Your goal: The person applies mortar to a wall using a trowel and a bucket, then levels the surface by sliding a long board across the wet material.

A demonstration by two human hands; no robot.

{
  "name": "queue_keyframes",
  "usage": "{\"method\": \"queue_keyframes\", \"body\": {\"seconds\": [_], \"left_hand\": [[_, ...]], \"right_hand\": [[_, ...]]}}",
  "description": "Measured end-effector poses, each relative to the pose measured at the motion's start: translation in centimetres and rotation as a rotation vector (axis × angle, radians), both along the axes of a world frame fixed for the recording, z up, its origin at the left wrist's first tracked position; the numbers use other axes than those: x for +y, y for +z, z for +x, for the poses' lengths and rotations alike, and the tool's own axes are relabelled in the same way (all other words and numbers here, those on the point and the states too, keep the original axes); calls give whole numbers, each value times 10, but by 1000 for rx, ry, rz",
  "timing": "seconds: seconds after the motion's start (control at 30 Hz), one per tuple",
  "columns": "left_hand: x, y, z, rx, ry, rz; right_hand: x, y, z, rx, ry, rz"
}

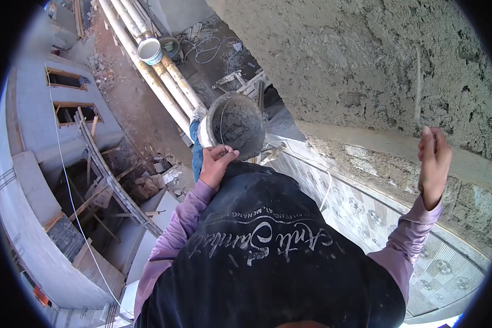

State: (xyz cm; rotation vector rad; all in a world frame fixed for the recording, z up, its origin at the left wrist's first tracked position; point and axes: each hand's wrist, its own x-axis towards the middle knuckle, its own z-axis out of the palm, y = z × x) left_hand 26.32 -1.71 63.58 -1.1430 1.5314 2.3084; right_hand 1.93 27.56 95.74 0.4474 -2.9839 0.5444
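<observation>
A bucket (pixel 204 131) of wet grey mortar (pixel 238 128) stands in front of my dark shirt. My left hand (pixel 218 163) is closed, its thumb and fingers pinching the bucket's thin wire handle (pixel 222 123). Over to the right, beside the rough plastered wall (pixel 344 65), is my right hand (pixel 435 161). Its fingers are curled together at the lower end of a thin pale cord (pixel 419 87) that runs down the wall. The palm side of this hand is partly hidden.
Long pale pipes or poles (pixel 142 68) cross the upper left, with a white pail (pixel 150 51) on them. Far below lies rubble-strewn ground (pixel 142 126). Bamboo poles (pixel 112 177) lean at the left. Patterned tiles (pixel 361 210) line the lower right, beneath a ledge.
</observation>
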Motion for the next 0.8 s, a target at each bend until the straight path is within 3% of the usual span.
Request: {"method": "queue_keyframes", "body": {"seconds": [0.07, 0.1, 0.13, 0.23, 0.27, 0.33, 0.43, 0.57, 0.67, 0.8], "left_hand": [[-1, -7, -2, 1, -63, 35], [0, -9, -3, 5, -90, 6], [1, -9, -4, 9, -122, -24], [10, 4, -4, 31, -146, -112], [14, 6, -2, 50, -147, -99], [19, 9, -1, 91, -142, -80], [13, -11, 3, 35, -307, -135], [8, -7, 14, 17, -193, -138], [12, -1, 7, 51, -151, -98], [-2, -18, 13, 54, -165, -2]], "right_hand": [[-1, -64, 6, -139, 277, 218], [-14, -107, 17, -279, 260, 273], [-21, -155, 26, -246, 396, 263], [-55, -301, 41, -430, 458, 554], [-65, -346, 49, -360, 600, 523], [-93, -422, 74, -508, 663, 431], [-84, -429, 100, -545, 548, 205], [-41, -411, 106, -525, 515, -118], [-57, -416, 96, -647, 543, 26], [-63, -349, 97, -549, 508, 0]]}}
